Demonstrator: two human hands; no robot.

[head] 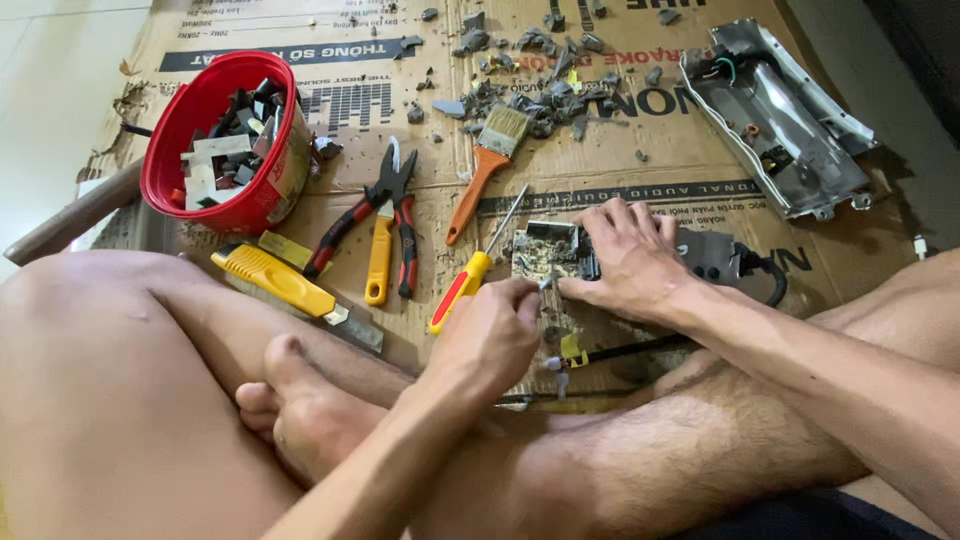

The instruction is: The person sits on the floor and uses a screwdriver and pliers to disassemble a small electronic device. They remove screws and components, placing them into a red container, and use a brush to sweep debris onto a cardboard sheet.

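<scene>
Cross-legged on flattened brown cardboard [700, 200], the person works a dusty grey circuit board [545, 255] lying just beyond the shins. The right hand [625, 260] lies spread over the board and the dark grey casing [715, 255], pinning both. The left hand [495, 335] is pinched around a small metal piece at the board's near edge. Good form here means firm downward pressure right, short controlled tugs left. Just left lies a yellow-and-red-handled screwdriver [475, 268]; farther left, red-handled pliers [385, 215] and a red plastic tub of scrap [180, 150].
</scene>
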